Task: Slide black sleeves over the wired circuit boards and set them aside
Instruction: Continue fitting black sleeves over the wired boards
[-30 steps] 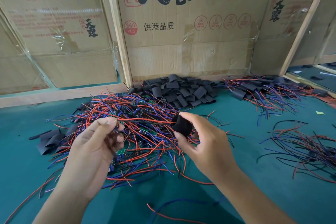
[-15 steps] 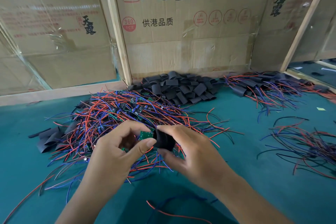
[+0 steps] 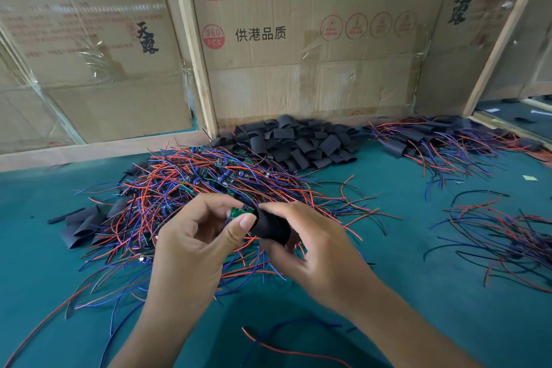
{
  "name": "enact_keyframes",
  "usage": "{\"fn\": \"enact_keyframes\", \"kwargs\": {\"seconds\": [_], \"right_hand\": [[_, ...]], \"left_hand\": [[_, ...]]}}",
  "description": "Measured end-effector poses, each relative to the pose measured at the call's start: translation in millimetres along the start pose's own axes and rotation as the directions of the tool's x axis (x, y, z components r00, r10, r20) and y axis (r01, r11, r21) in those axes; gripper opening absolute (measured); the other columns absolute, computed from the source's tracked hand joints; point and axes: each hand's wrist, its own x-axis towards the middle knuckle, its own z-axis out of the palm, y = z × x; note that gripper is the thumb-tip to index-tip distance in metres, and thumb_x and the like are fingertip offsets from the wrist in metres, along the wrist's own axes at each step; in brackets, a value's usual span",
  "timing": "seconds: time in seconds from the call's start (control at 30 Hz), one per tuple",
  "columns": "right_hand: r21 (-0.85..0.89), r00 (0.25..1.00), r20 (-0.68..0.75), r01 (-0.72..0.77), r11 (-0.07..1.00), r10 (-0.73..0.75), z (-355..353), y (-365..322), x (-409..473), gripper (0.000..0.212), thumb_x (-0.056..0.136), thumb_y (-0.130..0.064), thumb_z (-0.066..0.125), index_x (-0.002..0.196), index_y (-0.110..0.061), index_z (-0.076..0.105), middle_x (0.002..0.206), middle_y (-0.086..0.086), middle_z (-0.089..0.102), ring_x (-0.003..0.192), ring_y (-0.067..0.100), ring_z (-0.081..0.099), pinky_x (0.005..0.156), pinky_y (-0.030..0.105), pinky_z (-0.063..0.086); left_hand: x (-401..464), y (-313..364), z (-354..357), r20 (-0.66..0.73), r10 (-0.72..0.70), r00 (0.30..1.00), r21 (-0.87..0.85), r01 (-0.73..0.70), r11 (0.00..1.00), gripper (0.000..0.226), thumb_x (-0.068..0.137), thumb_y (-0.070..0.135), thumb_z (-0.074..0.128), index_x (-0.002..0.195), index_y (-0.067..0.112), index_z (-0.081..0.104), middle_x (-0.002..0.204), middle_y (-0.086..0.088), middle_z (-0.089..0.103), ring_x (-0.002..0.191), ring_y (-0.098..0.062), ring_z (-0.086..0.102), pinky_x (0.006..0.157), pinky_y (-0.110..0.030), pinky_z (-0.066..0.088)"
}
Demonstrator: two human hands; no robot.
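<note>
I see my left hand (image 3: 194, 248) pinching a small green circuit board (image 3: 239, 212) between thumb and forefinger, right above the near edge of the tangled wire pile (image 3: 191, 188). My right hand (image 3: 313, 248) grips a black sleeve (image 3: 273, 226), its open mouth meeting the board's end. Behind the wire pile, against the cardboard box (image 3: 298, 54), lies a heap of loose black sleeves (image 3: 292, 143). To the right of the wire pile, a sleeved batch (image 3: 433, 140) sits near the box, with bare wires (image 3: 507, 236) nearer me, all on green felt (image 3: 418, 293).
</note>
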Motion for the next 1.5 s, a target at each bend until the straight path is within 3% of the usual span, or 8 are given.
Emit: {"fn": "enact_keyframes", "kwargs": {"seconds": [0.1,0.4,0.63,0.9,1.07,1.33,1.43,1.5], "right_hand": [[-0.007,1.000,0.003,-0.007,1.000,0.007,0.0,-1.3,-0.1,0.037,0.092,-0.016,0.069,0.127,-0.010,0.062,0.105,-0.005,0.065,0.085,-0.009,0.050,0.080,0.015,0.045],[0.016,0.996,0.082,-0.022,1.000,0.020,-2.5,-3.6,0.5,0.037,0.093,-0.016,0.069,0.129,-0.009,0.063,0.115,0.000,0.069,0.102,0.009,0.063,0.091,0.022,0.048],[0.134,0.993,0.094,-0.084,0.987,0.072,-5.4,-1.1,1.1,0.028,0.094,-0.014,0.065,0.122,-0.015,0.067,0.105,-0.005,0.071,0.090,0.012,0.064,0.079,0.028,0.052],[0.173,0.983,0.160,-0.119,0.978,0.091,-0.9,1.3,0.7,0.028,0.098,-0.022,0.062,0.126,-0.022,0.065,0.101,-0.018,0.070,0.087,0.000,0.065,0.079,0.017,0.048],[0.282,0.957,0.190,-0.266,0.922,0.218,-1.5,4.9,0.4,0.022,0.099,-0.035,0.056,0.119,-0.034,0.064,0.078,-0.001,0.069,0.058,0.011,0.063,0.056,0.027,0.051],[0.360,0.917,0.255,-0.384,0.850,0.307,-3.6,9.5,4.3,0.023,0.106,-0.025,0.042,0.107,-0.021,0.065,0.074,0.004,0.072,0.052,0.011,0.054,0.052,0.016,0.040],[0.347,0.891,0.247,-0.449,0.824,0.381,-5.8,12.9,5.8,0.021,0.106,-0.021,0.043,0.099,-0.019,0.063,0.058,0.000,0.062,0.047,0.014,0.049,0.048,0.026,0.041],[0.317,0.881,0.253,-0.466,0.826,0.400,-6.0,15.5,6.3,0.020,0.106,-0.022,0.044,0.095,-0.020,0.061,0.054,-0.003,0.057,0.047,0.012,0.047,0.049,0.025,0.040]], "left_hand": [[-0.6,-0.3,-0.2,-0.037,0.018,0.999,0.046,-0.016,0.999,0.032,0.069,0.052,0.078,0.088,0.027,0.070,0.077,-0.013,0.061,0.065,-0.034,0.056,0.058,-0.040,0.048],[-0.5,-1.4,1.0,-0.060,0.001,0.998,-0.021,-0.002,1.000,0.032,0.070,0.040,0.084,0.086,0.021,0.065,0.078,-0.011,0.063,0.067,-0.018,0.058,0.062,-0.025,0.050],[0.5,-0.9,1.2,-0.016,0.040,0.999,0.030,-0.039,0.999,0.021,0.074,0.037,0.080,0.085,0.023,0.067,0.075,-0.006,0.064,0.064,-0.004,0.055,0.059,-0.013,0.045],[-3.3,0.5,4.5,-0.066,0.025,0.997,0.056,-0.021,0.998,0.019,0.078,0.032,0.076,0.075,0.016,0.065,0.065,-0.002,0.063,0.057,-0.001,0.051,0.054,-0.010,0.041],[-3.1,0.3,4.0,0.039,-0.027,0.999,0.123,0.022,0.992,0.017,0.089,0.039,0.071,0.082,0.024,0.070,0.066,-0.007,0.062,0.058,-0.009,0.049,0.053,-0.027,0.043],[-1.7,1.7,3.9,0.180,-0.163,0.970,-0.033,0.172,0.985,0.016,0.094,0.005,0.059,0.086,0.014,0.070,0.069,-0.010,0.066,0.060,-0.016,0.060,0.058,-0.020,0.050],[-2.8,3.3,4.0,0.295,-0.279,0.914,-0.115,0.323,0.939,0.006,0.086,0.018,0.070,0.086,0.012,0.071,0.070,-0.012,0.064,0.061,-0.019,0.058,0.055,-0.022,0.048],[-3.8,2.3,3.7,0.350,-0.332,0.876,-0.107,0.389,0.915,0.022,0.079,0.031,0.081,0.086,0.014,0.071,0.071,-0.011,0.063,0.064,-0.020,0.058,0.056,-0.024,0.049]]}}
